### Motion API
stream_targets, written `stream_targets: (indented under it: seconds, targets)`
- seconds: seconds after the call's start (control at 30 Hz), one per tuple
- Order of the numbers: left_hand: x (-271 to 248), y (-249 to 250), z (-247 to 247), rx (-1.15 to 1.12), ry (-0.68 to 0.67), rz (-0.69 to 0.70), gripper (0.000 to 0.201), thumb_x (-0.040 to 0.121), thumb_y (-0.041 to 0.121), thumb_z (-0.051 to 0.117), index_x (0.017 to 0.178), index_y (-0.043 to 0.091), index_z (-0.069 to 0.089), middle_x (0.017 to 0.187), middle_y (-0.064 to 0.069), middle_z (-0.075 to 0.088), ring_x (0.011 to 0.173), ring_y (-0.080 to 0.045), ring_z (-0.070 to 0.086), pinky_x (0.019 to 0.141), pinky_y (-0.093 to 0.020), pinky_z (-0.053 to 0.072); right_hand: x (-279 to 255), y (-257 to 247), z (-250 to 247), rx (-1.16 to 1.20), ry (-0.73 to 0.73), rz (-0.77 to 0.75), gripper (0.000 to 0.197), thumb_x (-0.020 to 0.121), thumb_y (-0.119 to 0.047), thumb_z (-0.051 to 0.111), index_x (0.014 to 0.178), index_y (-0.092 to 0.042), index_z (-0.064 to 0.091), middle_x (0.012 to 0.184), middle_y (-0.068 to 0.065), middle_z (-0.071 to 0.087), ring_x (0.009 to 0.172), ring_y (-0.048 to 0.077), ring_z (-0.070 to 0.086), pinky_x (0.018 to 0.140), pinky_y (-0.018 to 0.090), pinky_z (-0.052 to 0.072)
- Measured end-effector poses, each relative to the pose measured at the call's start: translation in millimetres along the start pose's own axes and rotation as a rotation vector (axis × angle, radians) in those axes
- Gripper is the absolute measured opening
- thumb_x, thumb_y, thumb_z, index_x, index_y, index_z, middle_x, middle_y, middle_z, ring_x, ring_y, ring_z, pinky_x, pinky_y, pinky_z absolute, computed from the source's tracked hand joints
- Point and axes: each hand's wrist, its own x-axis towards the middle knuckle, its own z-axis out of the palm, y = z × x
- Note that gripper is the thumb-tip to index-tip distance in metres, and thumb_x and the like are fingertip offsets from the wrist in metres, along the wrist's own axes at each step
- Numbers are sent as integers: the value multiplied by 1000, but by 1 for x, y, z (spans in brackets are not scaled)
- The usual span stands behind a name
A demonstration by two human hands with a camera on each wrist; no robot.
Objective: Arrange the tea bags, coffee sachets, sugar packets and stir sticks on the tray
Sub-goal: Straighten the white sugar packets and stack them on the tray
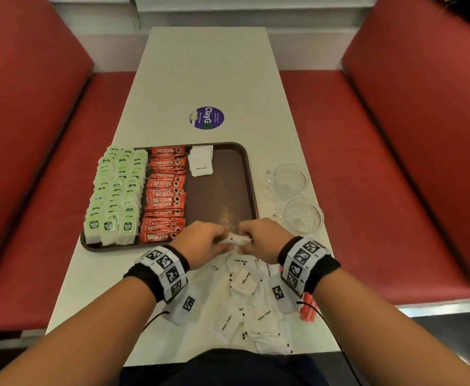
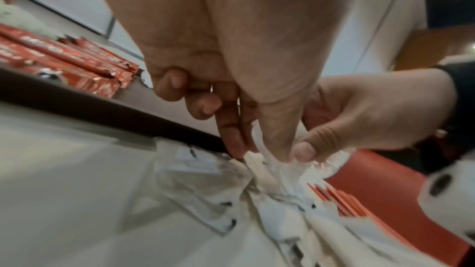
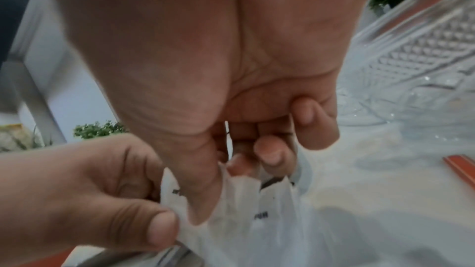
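Your left hand (image 1: pixel 204 242) and right hand (image 1: pixel 261 240) met at the near edge of the tray (image 1: pixel 249 174), and both pinched the same small bunch of white sugar packets (image 1: pixel 236 240) between thumb and fingertips; in the left wrist view, the two thumbs pressed the paper from opposite sides, with the remaining fingers curled under. The held bunch sat just above the loose pile of sugar packets (image 1: pixel 253 316) spread on the white table (image 1: pixel 208 73) between your forearms. A bundle of red stir sticks (image 1: pixel 307 309) lay at the right side of that pile, partly under your right wrist band. On the tray, green tea bags (image 1: pixel 116 195) filled the left columns, red coffee sachets (image 1: pixel 165 195) formed one column just beside them, and a short stack of sugar packets (image 1: pixel 200 161) lay at the far end, next to the sachets. Two glass cups (image 1: pixel 295 193) stood on the table to the right of the tray. A round purple sticker (image 1: pixel 206 118) lay beyond the tray.
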Motion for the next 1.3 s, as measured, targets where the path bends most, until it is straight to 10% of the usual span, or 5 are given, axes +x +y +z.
stream_targets:
  seconds: [0.23, 0.5, 0.77, 1.0, 1.3]
  targets:
    - [-10, 2, -29, -415, 219, -17, 8, 87, 26, 75, 94, 27, 73, 81, 10, 72, 75, -5, 66, 72, -31, 57, -13, -6, -6, 187, 5, 21, 32, 100, -46, 50, 86, -21, 64, 76, -2, 66, 65, 12, 58, 64, 29, 47]
    - [-1, 0, -51, -255, 236, 67, 19, 97, 22, 61, 112, 27, 70, 104, 11, 67, 99, -8, 59, 91, -33, 48, 0, 3, -6, 446, 156, -26, 52, 97, -1, 36, 139, -28, 49, 110, -6, 65, 86, 1, 62, 78, 10, 47]
    - [12, 0, -53, -305, 299, 40, 13, 88, 30, 73, 97, 37, 67, 83, 11, 63, 74, -4, 53, 68, -26, 42, 26, -5, -18, 395, 243, -147, 5, 98, -26, 55, 95, -23, 54, 85, -7, 53, 74, 9, 51, 65, 25, 39]
    - [36, -22, -66, -278, 321, -149, 13, 91, 31, 70, 103, 26, 70, 78, 15, 62, 71, 1, 54, 61, -17, 37, 45, -9, -27, 448, 276, -92, 10, 102, -24, 48, 110, -20, 51, 87, -3, 55, 70, 10, 51, 64, 25, 40]
    - [113, -87, -78, -180, 347, -513, 26, 84, 27, 76, 107, 22, 64, 90, 2, 64, 92, -23, 63, 82, -32, 49, 61, -14, -43, 587, 282, -1, 14, 96, -18, 47, 86, -7, 45, 71, -7, 56, 60, 4, 49, 63, 35, 43]
